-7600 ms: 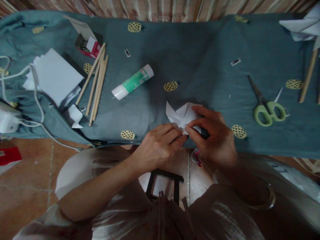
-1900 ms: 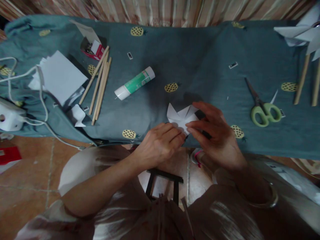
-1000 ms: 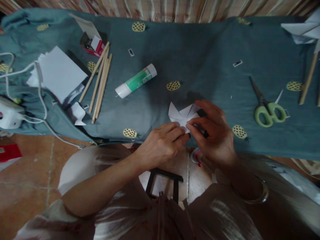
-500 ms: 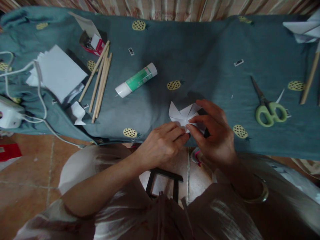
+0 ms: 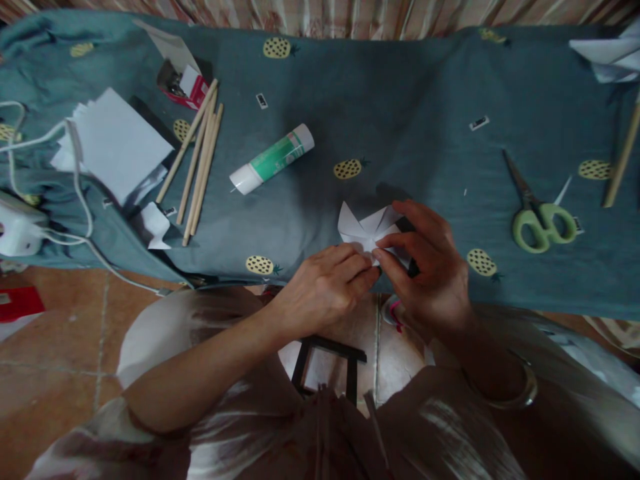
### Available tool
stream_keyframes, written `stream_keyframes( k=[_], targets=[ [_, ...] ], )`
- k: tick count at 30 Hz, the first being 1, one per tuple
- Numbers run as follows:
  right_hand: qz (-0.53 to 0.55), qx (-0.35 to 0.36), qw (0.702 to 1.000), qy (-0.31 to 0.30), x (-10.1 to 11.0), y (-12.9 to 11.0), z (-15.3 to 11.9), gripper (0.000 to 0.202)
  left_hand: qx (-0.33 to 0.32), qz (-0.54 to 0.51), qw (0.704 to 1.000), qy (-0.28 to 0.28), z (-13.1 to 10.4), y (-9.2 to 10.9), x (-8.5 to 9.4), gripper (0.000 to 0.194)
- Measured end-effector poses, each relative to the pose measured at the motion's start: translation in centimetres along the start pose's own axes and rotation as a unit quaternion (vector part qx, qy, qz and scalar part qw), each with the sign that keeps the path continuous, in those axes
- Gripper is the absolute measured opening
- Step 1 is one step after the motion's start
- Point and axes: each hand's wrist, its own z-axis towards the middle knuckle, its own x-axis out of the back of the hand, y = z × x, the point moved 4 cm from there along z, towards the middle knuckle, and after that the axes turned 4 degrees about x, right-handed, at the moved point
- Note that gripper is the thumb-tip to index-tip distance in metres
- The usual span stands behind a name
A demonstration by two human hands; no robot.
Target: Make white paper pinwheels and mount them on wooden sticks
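A small white folded paper pinwheel (image 5: 357, 230) lies near the front edge of the cloth-covered table, its points spread out. My left hand (image 5: 330, 283) has its fingers closed on the near side of the paper. From the right, my right hand (image 5: 430, 267) pinches the paper around its middle between thumb and forefinger, the other fingers curved over its right part. Both hands meet at the paper and hide its lower edge.
Left of the hands are a glue stick (image 5: 273, 159), wooden sticks (image 5: 203, 173), a red box (image 5: 183, 87), white paper sheets (image 5: 117, 143) and a white cable. Green-handled scissors (image 5: 543, 223) lie right. Another paper pinwheel (image 5: 607, 57) with a stick is at the far right.
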Motion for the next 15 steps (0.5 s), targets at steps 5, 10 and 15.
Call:
stream_keyframes(
  k=[5,10,15],
  targets=[
    [0.000,0.002,1.000,0.005,0.00,-0.23,0.00,0.008,0.000,0.002,1.000,-0.003,0.05,-0.01,0.01,0.021],
    [-0.010,0.037,0.999,0.005,-0.03,-0.34,0.03,0.012,0.001,0.010,1.000,-0.002,-0.05,-0.09,-0.09,0.022],
    [-0.033,0.097,0.995,-0.002,-0.31,-0.72,-0.41,0.024,0.002,0.006,1.000,-0.008,-0.09,-0.12,-0.23,0.023]
  ],
)
